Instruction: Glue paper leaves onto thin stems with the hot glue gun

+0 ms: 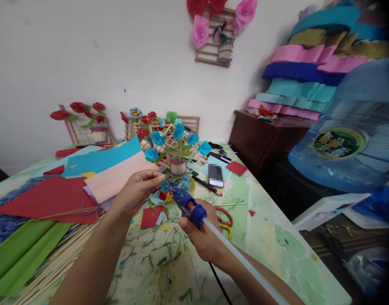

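Observation:
My right hand [207,237] is wrapped round a blue hot glue gun [184,199]. A long whitish glue stick [242,256] runs out of its back, over my forearm. The gun's nozzle end points away from me and to the left, close to the fingertips of my left hand [143,186]. Thumb and fingers of that hand are pinched on a small piece of blue paper [164,184], partly hidden by the gun. Just beyond stands a small stick-walled pot [178,166] with blue paper flowers [178,131] on a stick lattice.
Red paper [54,199], green crepe paper [26,250] and thin sticks [67,250] lie at left. Red-and-yellow-handled scissors [225,218] and a phone [216,174] lie at right. Green scraps litter the table [277,262]. A big water bottle [343,140] stands beyond its right edge.

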The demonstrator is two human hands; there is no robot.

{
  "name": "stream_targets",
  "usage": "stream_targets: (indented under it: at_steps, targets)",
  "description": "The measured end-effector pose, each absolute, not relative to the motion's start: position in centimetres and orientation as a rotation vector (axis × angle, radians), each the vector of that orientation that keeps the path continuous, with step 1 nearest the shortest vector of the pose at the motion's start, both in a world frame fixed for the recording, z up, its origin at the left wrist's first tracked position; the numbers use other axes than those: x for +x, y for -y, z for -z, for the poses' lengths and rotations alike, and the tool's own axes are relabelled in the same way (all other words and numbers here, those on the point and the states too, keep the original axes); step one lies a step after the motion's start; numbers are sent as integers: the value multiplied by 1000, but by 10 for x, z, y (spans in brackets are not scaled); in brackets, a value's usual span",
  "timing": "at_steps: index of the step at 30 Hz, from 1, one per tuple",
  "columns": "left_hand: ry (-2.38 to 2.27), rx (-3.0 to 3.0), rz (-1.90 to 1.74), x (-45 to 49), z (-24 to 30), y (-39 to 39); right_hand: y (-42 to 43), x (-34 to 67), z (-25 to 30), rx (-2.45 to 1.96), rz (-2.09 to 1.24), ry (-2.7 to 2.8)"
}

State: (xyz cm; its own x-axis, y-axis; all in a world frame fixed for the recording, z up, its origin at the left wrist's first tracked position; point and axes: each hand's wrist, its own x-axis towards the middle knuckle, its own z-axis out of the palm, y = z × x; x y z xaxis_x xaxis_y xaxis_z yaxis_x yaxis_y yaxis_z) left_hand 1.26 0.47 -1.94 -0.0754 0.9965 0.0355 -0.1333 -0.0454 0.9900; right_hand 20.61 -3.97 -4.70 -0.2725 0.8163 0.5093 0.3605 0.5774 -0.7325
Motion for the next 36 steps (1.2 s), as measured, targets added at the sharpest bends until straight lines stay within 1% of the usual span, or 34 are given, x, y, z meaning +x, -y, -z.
stream_targets:
  at_steps: [4,36]
  targets:
    - [-1149,1104,-1357,13,19,-4,40,206,48,-911,-681,1819]
    - [-1132,1107,-1408,6,22,-7,39,207,50,-946,-651,1838]
